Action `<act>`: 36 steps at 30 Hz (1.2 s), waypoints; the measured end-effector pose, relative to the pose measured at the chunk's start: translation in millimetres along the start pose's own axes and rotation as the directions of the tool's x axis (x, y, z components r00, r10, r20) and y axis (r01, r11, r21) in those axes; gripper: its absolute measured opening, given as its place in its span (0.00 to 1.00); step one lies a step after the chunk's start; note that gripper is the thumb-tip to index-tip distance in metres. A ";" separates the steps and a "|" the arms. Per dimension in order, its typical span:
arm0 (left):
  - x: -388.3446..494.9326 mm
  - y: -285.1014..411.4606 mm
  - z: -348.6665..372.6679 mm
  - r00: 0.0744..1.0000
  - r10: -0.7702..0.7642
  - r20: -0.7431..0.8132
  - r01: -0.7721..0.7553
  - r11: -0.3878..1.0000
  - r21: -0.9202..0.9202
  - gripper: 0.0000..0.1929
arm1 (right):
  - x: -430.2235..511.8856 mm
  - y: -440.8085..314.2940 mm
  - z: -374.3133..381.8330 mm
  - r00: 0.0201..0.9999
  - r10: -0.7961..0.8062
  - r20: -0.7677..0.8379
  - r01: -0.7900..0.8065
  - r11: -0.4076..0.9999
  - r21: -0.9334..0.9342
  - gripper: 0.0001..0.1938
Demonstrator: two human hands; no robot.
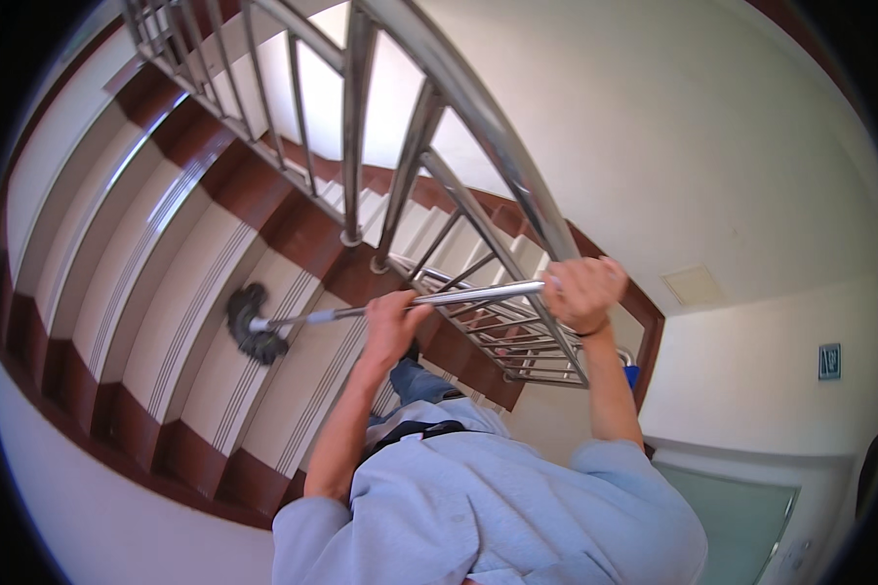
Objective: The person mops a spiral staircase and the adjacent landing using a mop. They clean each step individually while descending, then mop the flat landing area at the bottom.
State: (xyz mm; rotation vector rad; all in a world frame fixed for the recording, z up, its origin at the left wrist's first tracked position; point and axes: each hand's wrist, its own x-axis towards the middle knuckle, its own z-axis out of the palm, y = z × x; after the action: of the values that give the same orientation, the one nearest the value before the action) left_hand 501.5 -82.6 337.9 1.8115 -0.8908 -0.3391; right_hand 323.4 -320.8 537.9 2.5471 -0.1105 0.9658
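A mop with a metal handle (475, 295) slants across the middle of the view. My left hand (395, 322) grips its shaft lower down, palm over the pole. Higher up, at the handle's end near the stair handrail, my right hand (584, 292) is closed around it; a dark band circles that wrist. The dark grey, stringy mop head (254, 325) lies on a pale stair tread (223, 358) with grooved lines, to the left of my hands.
A stainless steel railing (475, 117) runs along the open side of the stairs. Dark red borders (293, 212) edge the steps. Another flight (417, 219) shows through the bars. A greenish door (724, 523) stands at the lower right, below a small wall sign (830, 362).
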 end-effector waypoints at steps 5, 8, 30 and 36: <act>-48.3 -34.0 -58.3 0.984 -0.167 -0.055 0.170 0.984 0.059 0.16 | 21.0 -61.0 27.0 0.997 -0.036 -0.066 0.048 0.978 0.202 0.03; -88.4 -55.8 -87.9 0.971 -0.006 -0.238 0.053 0.980 0.192 0.20 | 27.4 -105.8 37.2 0.992 -0.109 -0.064 0.122 0.955 0.270 0.01; -273.6 -150.1 -160.4 0.675 -0.582 -0.453 0.665 0.746 0.031 0.23 | 25.0 -289.4 81.3 0.821 -0.416 0.390 0.058 0.741 0.669 0.17; -163.6 -107.9 -111.8 0.813 -0.501 -0.298 0.535 0.844 0.041 0.21 | 47.3 -189.9 68.0 0.767 -0.198 0.610 -0.057 0.926 0.373 0.19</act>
State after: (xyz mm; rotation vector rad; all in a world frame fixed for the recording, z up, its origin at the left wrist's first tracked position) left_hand 501.5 129.3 260.1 2.1432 -0.2053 -0.3648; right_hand 442.1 -171.8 456.3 3.1067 -0.0187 0.0280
